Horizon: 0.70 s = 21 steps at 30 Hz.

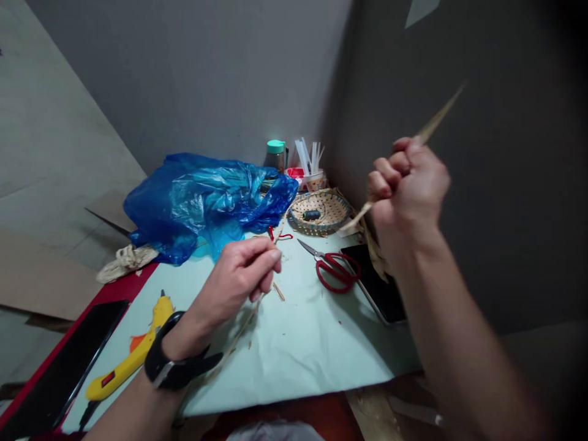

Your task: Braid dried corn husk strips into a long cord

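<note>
My left hand (248,266), with a dark watch at the wrist, is closed in a pinch over the table. From it a thin pale fibre strip (250,315) trails down towards me, and another end sticks up beyond the fingers. Higher up at the right, my right hand (411,184) is wrapped round a pale dried-leaf strip (443,114). That strip's pointed end rises above the fist, and its other end slants down to the left. Red-handled scissors (337,272) lie partly open between the two hands. Whether both hands hold one strip, I cannot tell.
A blue plastic bag (197,196) and a woven basket (328,211) holding a dark thread spool (311,215) are at the back. A yellow glue gun (133,358) and a dark phone-like slab (68,361) lie left. A dark tablet (381,297) is at right, beside the wall.
</note>
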### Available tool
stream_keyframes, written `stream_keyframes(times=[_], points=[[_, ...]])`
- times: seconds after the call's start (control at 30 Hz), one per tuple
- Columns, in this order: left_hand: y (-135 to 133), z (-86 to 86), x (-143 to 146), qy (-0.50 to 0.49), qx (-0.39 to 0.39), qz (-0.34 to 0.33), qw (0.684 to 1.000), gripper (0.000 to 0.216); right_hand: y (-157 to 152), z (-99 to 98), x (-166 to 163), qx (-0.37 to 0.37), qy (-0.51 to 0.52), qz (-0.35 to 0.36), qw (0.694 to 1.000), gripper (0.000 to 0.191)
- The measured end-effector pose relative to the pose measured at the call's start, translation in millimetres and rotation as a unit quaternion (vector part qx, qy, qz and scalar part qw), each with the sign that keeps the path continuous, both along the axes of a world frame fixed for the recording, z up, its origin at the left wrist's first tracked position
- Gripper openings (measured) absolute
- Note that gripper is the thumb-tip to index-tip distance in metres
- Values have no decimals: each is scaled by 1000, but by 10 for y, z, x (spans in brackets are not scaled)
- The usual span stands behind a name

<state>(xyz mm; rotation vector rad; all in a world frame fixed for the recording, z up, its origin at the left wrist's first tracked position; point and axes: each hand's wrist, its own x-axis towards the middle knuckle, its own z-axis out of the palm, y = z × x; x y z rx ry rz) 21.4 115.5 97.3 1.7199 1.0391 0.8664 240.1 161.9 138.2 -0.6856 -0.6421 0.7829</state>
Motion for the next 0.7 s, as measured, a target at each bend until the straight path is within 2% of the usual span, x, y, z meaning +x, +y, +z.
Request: stream_keyframes(times=[0.03,0.1,0.17,0.23,0.3,0.43,0.53,0.6,0.7], points=[[41,-54,-90,-8,-6,35,999,25,-4,-30,59,-11,-12,17,1000,35],[149,-205,-237,-7,-19,85,996,24,-21,-182,78,-43,-87,118,988,20],[263,-384,-321,29,-19,110,993,24,-46,-427,-36,-128,-149,218,956,6],[349,-552,-344,89,-20,104,990,24,-68,-696,-221,-197,-181,296,917,5],[396,-681,-326,137,-34,77,987,24,-82,-926,-385,-221,-233,337,885,8],[427,-809,-271,154,-63,49,985,24,-117,-1173,-488,-193,-409,346,822,9],[450,-858,-254,137,-85,33,986,27,-185,-1225,-460,-191,-541,324,752,9],[460,-888,-241,119,-108,30,987,27,-238,-1241,-462,-201,-586,326,714,11],[444,-909,-197,64,-166,36,983,24,-293,-1271,-512,-205,-607,334,691,13]])
